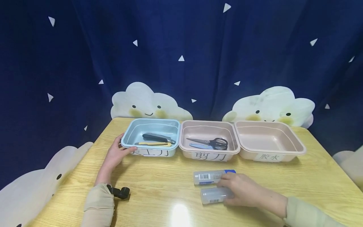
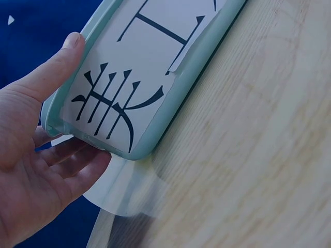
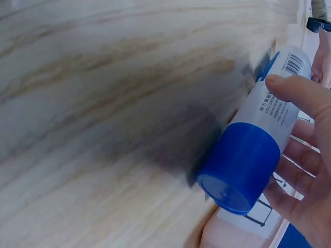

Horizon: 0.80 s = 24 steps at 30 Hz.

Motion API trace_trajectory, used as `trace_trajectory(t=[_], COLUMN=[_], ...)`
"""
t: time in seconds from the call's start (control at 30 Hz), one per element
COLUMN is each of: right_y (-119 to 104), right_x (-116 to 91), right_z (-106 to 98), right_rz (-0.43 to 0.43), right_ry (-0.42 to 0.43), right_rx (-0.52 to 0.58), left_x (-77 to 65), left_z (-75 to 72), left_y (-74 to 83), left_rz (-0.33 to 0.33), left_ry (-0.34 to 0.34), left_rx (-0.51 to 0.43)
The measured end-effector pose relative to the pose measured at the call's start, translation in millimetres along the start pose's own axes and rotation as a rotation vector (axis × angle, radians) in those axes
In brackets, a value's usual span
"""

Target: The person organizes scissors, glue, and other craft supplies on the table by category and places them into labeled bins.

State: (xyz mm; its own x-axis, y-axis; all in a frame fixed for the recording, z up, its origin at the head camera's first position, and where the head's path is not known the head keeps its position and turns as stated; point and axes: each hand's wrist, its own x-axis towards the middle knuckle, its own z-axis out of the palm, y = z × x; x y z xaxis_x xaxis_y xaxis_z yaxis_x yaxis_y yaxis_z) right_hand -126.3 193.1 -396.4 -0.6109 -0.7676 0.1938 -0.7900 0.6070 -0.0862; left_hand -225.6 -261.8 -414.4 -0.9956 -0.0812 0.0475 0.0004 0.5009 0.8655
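Note:
My left hand [image 1: 115, 154] grips the near left corner of a light blue bin [image 1: 135, 132], thumb over the rim and fingers round the side. In the left wrist view the bin's lettered paper label [image 2: 111, 106] faces the camera. My right hand [image 1: 245, 191] holds a clear glue bottle [image 1: 212, 195] lying sideways, low over the wooden table. Its blue cap [image 3: 240, 163] and printed barcode show in the right wrist view, where the thumb presses along its body. A second similar bottle [image 1: 204, 177] lies just behind it, its blue end partly beyond my fingers.
The blue bin contains a black utility knife [image 1: 157, 137] and a yellow one [image 1: 153, 144]. The middle pink bin [image 1: 208, 123] has two pairs of scissors [image 1: 211, 143]. Another pink bin [image 1: 266, 123] stands at the right. A dark blue curtain [image 1: 181, 37] hangs behind the table [image 1: 158, 189].

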Motion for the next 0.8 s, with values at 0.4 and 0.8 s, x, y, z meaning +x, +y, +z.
trace_trajectory(t=[0.4,0.8], right_y=[24.1,54.8], right_x=[-7.1,-23.1], right_z=[-33.9,-66.7], right_rz=[0.010,0.051], right_ry=[0.156,0.228], right_rx=[-0.113,-0.225], left_x=[0.2,0.1], left_z=[2.0,1.7], left_y=[-0.9,-0.7], left_rz=[0.006,0.001], left_ry=[0.003,0.006], left_rx=[-0.011,-0.009])
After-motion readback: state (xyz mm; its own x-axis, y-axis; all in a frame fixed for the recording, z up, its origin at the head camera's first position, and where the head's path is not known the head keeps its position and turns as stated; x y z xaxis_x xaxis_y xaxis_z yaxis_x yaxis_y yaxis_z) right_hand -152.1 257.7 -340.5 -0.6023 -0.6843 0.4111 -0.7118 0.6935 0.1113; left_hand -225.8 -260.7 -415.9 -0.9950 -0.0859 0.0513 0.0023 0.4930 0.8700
